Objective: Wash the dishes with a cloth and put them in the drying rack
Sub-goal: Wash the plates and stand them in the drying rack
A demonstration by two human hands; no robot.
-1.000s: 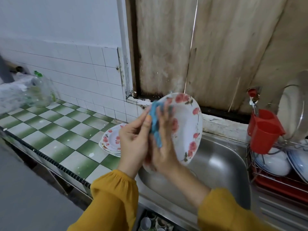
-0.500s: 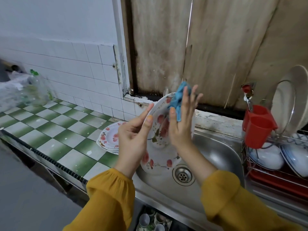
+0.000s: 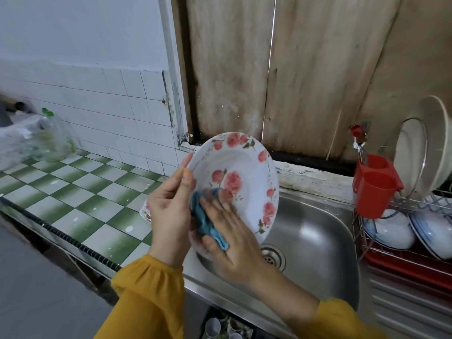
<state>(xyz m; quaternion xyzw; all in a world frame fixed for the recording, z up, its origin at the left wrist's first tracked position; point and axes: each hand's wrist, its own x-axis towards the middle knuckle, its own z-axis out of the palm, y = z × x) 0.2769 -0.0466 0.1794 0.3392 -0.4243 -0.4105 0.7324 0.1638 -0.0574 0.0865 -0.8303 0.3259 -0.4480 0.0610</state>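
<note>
Grip of the left hand (image 3: 171, 214) pinches the floral plate (image 3: 242, 167) at its left rim. Just right of that grip, right hand (image 3: 234, 243) presses a blue cloth (image 3: 204, 223) flat-fingered against the plate, above the steel sink (image 3: 318, 243). Farther right, the drying rack (image 3: 357, 231) holds white bowls (image 3: 389, 230).

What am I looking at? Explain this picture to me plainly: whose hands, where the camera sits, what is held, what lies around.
No machine here: these are a person's bare hands, filmed by a head-worn camera looking down. The left hand grips the rim of a white round plate with pink roses, tilted over the stainless steel sink. The right hand presses a blue cloth against the plate's face. On the left lies a green-and-white tiled counter; on the right, a wire drying rack holds white bowls beside a red plastic holder.
</note>
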